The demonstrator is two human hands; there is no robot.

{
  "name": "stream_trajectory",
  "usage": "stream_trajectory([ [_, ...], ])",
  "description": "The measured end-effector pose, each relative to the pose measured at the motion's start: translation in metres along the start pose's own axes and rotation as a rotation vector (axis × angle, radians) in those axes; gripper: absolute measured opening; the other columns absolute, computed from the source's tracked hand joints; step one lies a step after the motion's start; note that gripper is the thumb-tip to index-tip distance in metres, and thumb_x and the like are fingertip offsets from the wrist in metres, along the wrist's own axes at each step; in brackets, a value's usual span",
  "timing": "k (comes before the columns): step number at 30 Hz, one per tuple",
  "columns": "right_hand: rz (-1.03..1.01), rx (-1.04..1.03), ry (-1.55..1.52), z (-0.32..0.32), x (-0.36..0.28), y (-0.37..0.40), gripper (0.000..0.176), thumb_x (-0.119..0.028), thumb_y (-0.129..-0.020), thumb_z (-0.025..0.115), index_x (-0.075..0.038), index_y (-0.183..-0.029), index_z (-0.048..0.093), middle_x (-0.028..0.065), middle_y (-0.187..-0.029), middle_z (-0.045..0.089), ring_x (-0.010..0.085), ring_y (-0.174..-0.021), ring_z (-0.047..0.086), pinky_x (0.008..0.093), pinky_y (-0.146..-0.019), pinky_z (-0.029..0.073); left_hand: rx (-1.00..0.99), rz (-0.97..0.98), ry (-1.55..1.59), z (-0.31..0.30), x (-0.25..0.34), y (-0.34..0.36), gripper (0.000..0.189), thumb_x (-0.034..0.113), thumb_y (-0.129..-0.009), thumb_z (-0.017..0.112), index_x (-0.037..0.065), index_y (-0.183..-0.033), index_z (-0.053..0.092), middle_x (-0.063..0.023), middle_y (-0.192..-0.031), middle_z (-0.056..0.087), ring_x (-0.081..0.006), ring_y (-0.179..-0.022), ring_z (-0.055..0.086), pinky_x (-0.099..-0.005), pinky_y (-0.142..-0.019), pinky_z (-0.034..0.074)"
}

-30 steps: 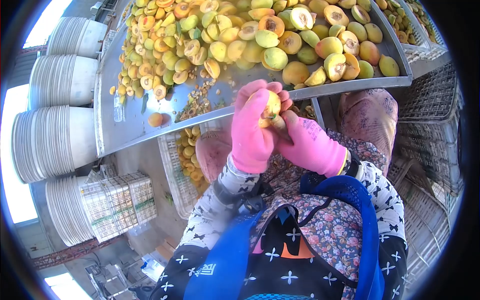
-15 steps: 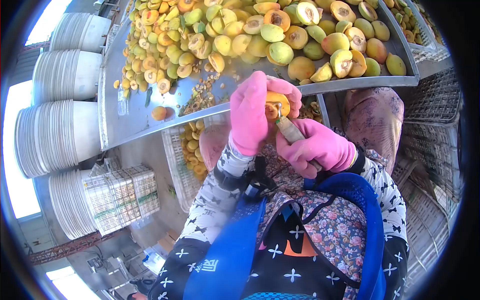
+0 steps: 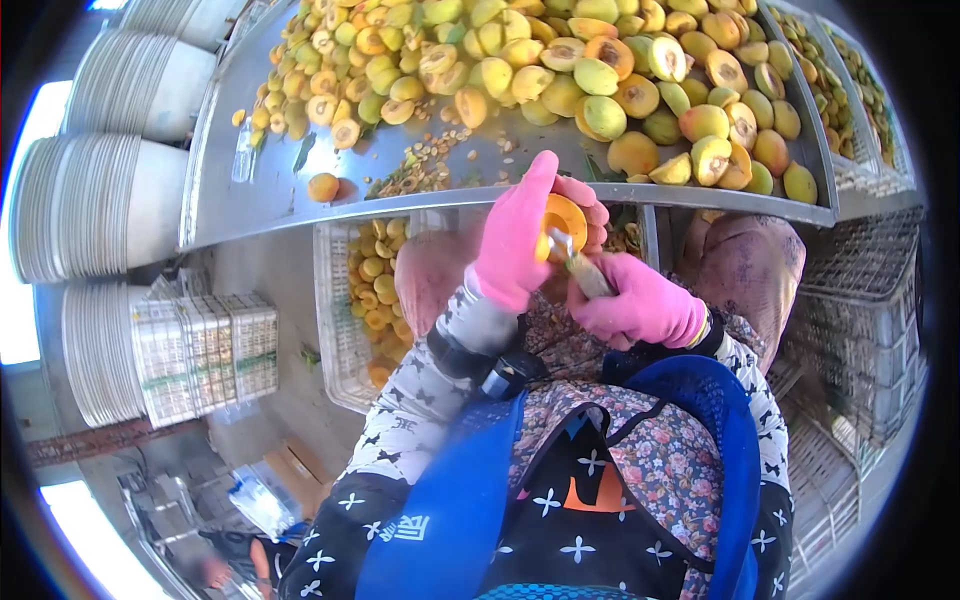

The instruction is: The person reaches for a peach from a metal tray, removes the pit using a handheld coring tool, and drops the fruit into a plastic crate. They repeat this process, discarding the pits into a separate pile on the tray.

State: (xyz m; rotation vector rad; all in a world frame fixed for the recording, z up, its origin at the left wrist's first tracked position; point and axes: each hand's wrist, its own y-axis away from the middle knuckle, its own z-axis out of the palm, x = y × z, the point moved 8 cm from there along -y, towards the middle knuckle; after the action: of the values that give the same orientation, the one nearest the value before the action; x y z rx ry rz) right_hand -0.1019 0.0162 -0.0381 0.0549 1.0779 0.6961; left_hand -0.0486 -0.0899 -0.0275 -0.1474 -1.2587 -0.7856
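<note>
In a pink glove, my left hand (image 3: 512, 245) is closed around a yellow peach half (image 3: 568, 216), with its hollowed orange cut side showing. My right hand (image 3: 645, 302), also gloved in pink, grips a pitting tool (image 3: 590, 276) by its pale handle. The tool's shiny metal end is at the lower edge of the peach half; motion blur hides its exact shape. Both hands are just in front of the metal table (image 3: 430, 203), above my lap. On the table lies a large pile of halved peaches (image 3: 600, 80), some with pits in them.
Loose pits and scraps (image 3: 425, 165) lie on the table near a single peach (image 3: 323, 187). Below it, a white crate (image 3: 340, 330) holds peach halves. Grey crates (image 3: 860, 300) stand at right, stacked white containers (image 3: 90, 205) at left. Another person (image 3: 250, 560) is at lower left.
My view has shifted, so the table sits lower in it. The peach half has turned, showing more of its hollow, and the tool's metal end has moved to its lower edge.
</note>
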Motion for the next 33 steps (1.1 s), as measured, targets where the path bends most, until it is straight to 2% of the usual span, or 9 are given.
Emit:
stream_trajectory([
  [3,0.044,-0.148,0.056,0.025,0.011,-0.005,0.02,-0.018,-0.085,0.07,-0.006,-0.097,0.059,0.0,-0.073,0.059,0.0063,-0.054,0.052,0.023,-0.046,0.04,0.04,0.022,0.085,-0.002,0.011,0.006,0.054,0.045,-0.105,0.038,-0.001,-0.094,0.064,-0.0126,-0.086,0.069,-0.0203,-0.077,0.068,-0.0319,-0.071,0.058],
  [8,0.002,0.223,0.651,-0.01,0.0,-0.004,0.026,-0.025,-0.084,0.071,-0.002,-0.091,0.06,0.0093,-0.071,0.063,0.0153,-0.052,0.058,0.0317,-0.049,0.046,0.334,0.252,-0.237,-0.114,0.074,0.052,0.041,0.034,-0.102,0.053,-0.003,-0.097,0.07,-0.0082,-0.088,0.069,-0.0176,-0.081,0.067,-0.0288,-0.073,0.054],
  [10,-0.166,0.386,0.938,-0.034,0.009,-0.002,0.028,-0.026,-0.086,0.07,-0.002,-0.094,0.058,0.0175,-0.074,0.063,0.0344,-0.07,0.065,0.0416,-0.064,0.049,0.39,0.601,-1.506,-0.186,0.108,0.085,0.038,0.032,-0.094,0.067,-0.002,-0.109,0.07,-0.0065,-0.095,0.072,-0.0153,-0.084,0.066,-0.0301,-0.074,0.052],
  [14,-0.005,0.381,0.824,-0.029,0.003,-0.013,0.029,-0.027,-0.085,0.07,-0.004,-0.093,0.056,0.0179,-0.072,0.062,0.0358,-0.068,0.064,0.0437,-0.063,0.048,0.679,0.26,-0.655,-0.278,0.133,0.059,0.043,0.03,-0.092,0.066,-0.003,-0.12,0.064,-0.0171,-0.108,0.07,-0.0255,-0.091,0.068,-0.0363,-0.079,0.053],
  [16,-0.004,0.373,0.863,-0.03,0.006,-0.02,0.03,-0.029,-0.085,0.07,-0.004,-0.094,0.056,0.0182,-0.072,0.062,0.0359,-0.069,0.064,0.0438,-0.063,0.048,0.73,0.329,-0.965,-0.348,0.14,0.004,0.055,0.03,-0.091,0.068,-0.005,-0.132,0.055,-0.0143,-0.114,0.068,-0.0172,-0.098,0.066,-0.031,-0.08,0.053],
  [21,0.093,0.482,0.839,-0.04,0.006,-0.023,0.029,-0.026,-0.08,0.072,-0.002,-0.091,0.06,0.0197,-0.079,0.064,0.0382,-0.078,0.065,0.0417,-0.07,0.049,1.048,0.159,-1.044,-0.375,0.154,-0.09,0.071,0.043,-0.077,0.071,-0.006,-0.126,0.057,-0.0251,-0.118,0.065,-0.037,-0.117,0.06,-0.0418,-0.099,0.046],
  [24,0.028,0.526,0.867,-0.044,0.002,-0.024,0.028,-0.026,-0.081,0.071,-0.002,-0.091,0.061,0.02,-0.08,0.065,0.0391,-0.078,0.065,0.0422,-0.07,0.049,0.974,-0.011,-1.201,-0.368,0.135,-0.117,0.066,0.04,-0.073,0.074,0.001,-0.124,0.061,-0.0265,-0.122,0.062,-0.0378,-0.115,0.059,-0.0433,-0.098,0.048],
  [27,0.079,0.501,0.739,-0.037,-0.009,-0.02,0.026,-0.023,-0.081,0.071,-0.002,-0.091,0.061,0.0191,-0.079,0.065,0.038,-0.077,0.065,0.0413,-0.07,0.049,1.016,0.284,-1.175,-0.365,0.125,-0.11,0.058,0.026,-0.072,0.076,0.005,-0.125,0.063,-0.0203,-0.114,0.065,-0.0319,-0.103,0.063,-0.039,-0.091,0.052],
  [33,-0.186,0.612,0.486,-0.043,-0.008,-0.017,0.03,-0.022,-0.083,0.073,-0.003,-0.104,0.063,0.0111,-0.078,0.066,0.0236,-0.073,0.067,0.0368,-0.068,0.052,0.2,0.254,-0.448,-0.216,0.129,-0.047,0.061,0.002,-0.078,0.069,0.005,-0.138,0.055,-0.0049,-0.107,0.063,-0.0126,-0.098,0.059,-0.0257,-0.086,0.05],
])
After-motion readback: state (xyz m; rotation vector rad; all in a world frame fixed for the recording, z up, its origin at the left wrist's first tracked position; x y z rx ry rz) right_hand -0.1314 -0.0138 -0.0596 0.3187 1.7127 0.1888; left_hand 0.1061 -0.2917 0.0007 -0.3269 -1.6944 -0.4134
